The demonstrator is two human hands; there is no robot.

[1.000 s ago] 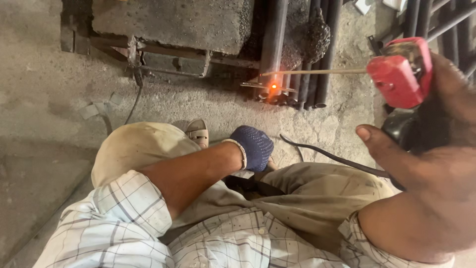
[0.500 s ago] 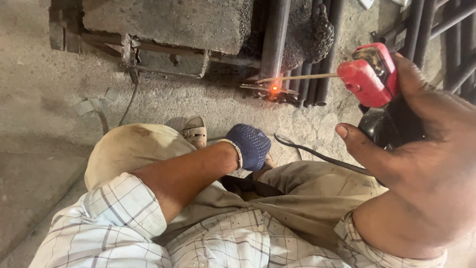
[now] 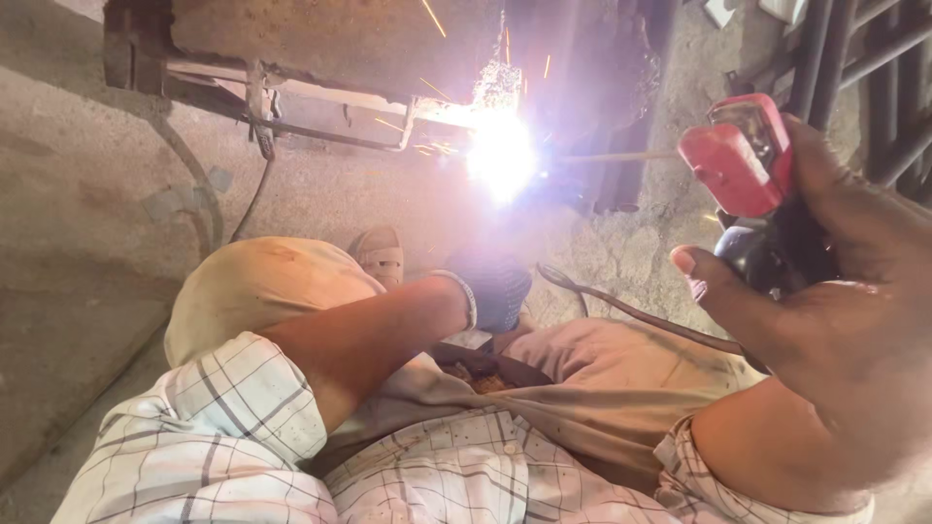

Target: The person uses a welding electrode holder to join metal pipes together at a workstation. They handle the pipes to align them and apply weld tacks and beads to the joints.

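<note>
Right hand (image 3: 835, 281): bare, fingers wrapped around a red electrode holder (image 3: 736, 155) at the frame's right edge. Welding rod (image 3: 621, 155): thin, runs left from the holder to a white arc (image 3: 501, 155) on dark steel bars (image 3: 621, 107); sparks fly upward.

Left hand (image 3: 493, 283): in a blue glove, resting between the knees; finger spread cannot be told.

Cable (image 3: 621, 309): crosses the right thigh.

Open room: bare concrete floor (image 3: 87, 194) to the left. Black pipes (image 3: 874, 87) crowd the upper right.

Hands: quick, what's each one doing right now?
Left hand: gloved, resting between the knees, grip cannot be told.
Right hand: closed on the red electrode holder.
</note>
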